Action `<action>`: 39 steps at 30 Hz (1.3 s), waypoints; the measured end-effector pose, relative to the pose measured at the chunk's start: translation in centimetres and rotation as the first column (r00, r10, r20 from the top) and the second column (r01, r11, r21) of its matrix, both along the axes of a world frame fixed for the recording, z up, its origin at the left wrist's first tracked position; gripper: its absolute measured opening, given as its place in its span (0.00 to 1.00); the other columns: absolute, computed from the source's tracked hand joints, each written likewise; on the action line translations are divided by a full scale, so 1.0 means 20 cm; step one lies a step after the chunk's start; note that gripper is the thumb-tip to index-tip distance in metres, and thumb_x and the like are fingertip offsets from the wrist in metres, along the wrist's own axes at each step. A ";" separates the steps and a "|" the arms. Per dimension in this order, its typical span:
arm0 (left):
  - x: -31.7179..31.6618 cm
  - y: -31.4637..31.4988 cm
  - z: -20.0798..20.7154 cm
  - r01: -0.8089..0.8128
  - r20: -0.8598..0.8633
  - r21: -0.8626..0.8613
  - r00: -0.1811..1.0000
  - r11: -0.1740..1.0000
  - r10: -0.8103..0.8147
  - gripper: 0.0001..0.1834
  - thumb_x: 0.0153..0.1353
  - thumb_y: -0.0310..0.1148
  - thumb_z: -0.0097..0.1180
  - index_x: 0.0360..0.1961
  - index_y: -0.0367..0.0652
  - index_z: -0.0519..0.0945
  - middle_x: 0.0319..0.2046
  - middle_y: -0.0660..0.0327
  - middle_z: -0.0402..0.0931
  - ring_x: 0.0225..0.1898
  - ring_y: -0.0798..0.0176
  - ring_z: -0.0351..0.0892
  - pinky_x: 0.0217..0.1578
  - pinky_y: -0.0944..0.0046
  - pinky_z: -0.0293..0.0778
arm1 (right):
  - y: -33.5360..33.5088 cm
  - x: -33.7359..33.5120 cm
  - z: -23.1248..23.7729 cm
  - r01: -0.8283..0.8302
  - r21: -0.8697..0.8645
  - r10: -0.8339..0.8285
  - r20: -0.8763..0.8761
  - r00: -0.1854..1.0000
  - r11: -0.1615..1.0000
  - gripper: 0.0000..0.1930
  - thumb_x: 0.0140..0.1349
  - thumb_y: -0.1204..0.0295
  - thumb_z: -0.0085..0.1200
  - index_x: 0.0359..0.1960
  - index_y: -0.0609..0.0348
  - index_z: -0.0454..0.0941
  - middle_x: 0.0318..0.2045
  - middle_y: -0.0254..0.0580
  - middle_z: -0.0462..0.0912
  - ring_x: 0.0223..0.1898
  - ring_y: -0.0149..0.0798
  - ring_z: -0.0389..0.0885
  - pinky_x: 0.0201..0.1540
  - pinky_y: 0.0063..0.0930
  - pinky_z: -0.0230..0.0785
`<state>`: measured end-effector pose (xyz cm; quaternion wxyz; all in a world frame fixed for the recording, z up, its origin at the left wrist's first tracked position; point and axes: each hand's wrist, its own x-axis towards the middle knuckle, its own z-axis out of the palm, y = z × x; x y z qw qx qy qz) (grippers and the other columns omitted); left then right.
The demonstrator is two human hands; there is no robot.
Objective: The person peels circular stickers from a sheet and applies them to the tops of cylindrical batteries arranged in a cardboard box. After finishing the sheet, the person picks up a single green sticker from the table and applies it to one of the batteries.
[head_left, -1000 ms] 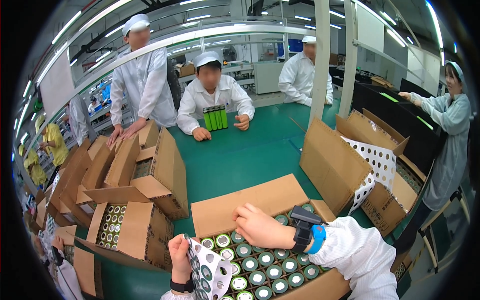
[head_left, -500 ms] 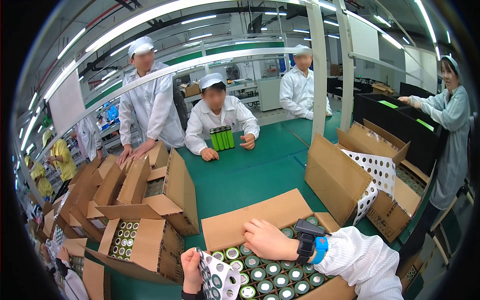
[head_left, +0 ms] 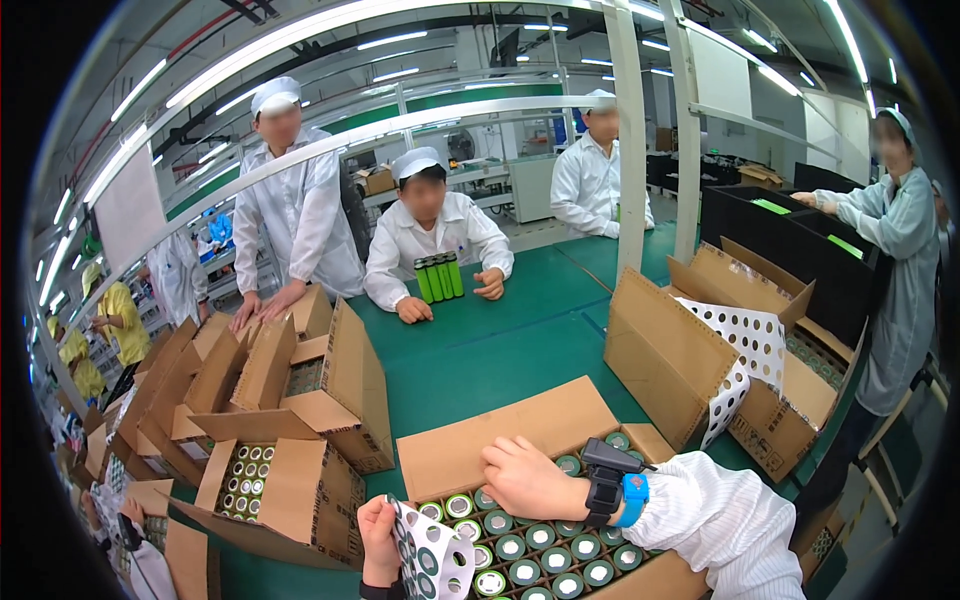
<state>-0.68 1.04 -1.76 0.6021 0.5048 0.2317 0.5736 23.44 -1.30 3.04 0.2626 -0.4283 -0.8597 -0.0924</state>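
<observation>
In front of me an open cardboard box (head_left: 510, 425) holds rows of cylindrical battery cells (head_left: 540, 537) between card dividers. Many cell tops carry dark green rings; several at the left side show bright green rims. My left hand (head_left: 377, 535) pinches a white sticker sheet (head_left: 455, 562) dotted with round holes and dark green rings, which curls over the box's left side. My right hand (head_left: 532, 480) reaches across the cells near the far flap, its fingers curled downward and together. Whatever its fingertips hold, if anything, is hidden. On that wrist sit a black device and a blue band (head_left: 633, 498).
Another box of cells (head_left: 330, 500) stands at left, beside a row of cartons (head_left: 365, 400). At right are an open carton (head_left: 670, 350) and a perforated white sheet (head_left: 745, 340). Across the green table (head_left: 480, 350), a person sits behind upright green cells (head_left: 438, 278); other people stand nearby.
The view has shifted slightly. Both my hands keep nearly the same places over the box, the left still gripping the sticker sheet.
</observation>
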 end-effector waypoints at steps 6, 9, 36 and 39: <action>0.00 0.00 0.00 -0.022 -0.006 0.021 1.000 1.000 0.022 0.16 0.61 0.37 0.50 0.26 0.31 0.74 0.21 0.59 0.76 0.20 0.73 0.72 0.22 0.76 0.66 | -0.01 0.00 -0.01 0.037 -0.013 -0.037 0.042 0.998 0.999 0.07 0.47 0.71 0.56 0.22 0.60 0.72 0.29 0.36 0.68 0.37 0.38 0.66 0.38 0.31 0.58; 0.00 0.00 0.00 -0.013 -0.004 0.015 1.000 1.000 0.013 0.16 0.61 0.37 0.50 0.26 0.32 0.74 0.21 0.59 0.76 0.19 0.73 0.72 0.22 0.76 0.66 | 0.00 0.00 -0.02 0.019 -0.015 -0.019 -0.019 1.000 1.000 0.07 0.47 0.70 0.56 0.23 0.60 0.72 0.29 0.36 0.68 0.37 0.38 0.67 0.39 0.31 0.58; 0.00 0.01 -0.01 -0.042 -0.010 0.013 0.999 0.999 0.042 0.16 0.60 0.37 0.51 0.26 0.32 0.75 0.19 0.61 0.75 0.18 0.74 0.70 0.20 0.76 0.64 | 0.07 0.05 -0.04 -0.179 -0.371 0.005 -0.425 0.905 0.911 0.06 0.54 0.73 0.52 0.24 0.63 0.74 0.41 0.41 0.69 0.46 0.43 0.63 0.50 0.34 0.57; 0.00 0.00 0.00 -0.030 -0.015 0.002 0.999 1.000 0.030 0.16 0.60 0.37 0.51 0.26 0.32 0.76 0.19 0.61 0.75 0.18 0.74 0.70 0.20 0.76 0.64 | 0.07 0.05 -0.04 -0.160 -0.363 0.003 -0.397 0.918 0.918 0.06 0.54 0.73 0.52 0.24 0.63 0.74 0.41 0.41 0.69 0.46 0.43 0.63 0.50 0.34 0.57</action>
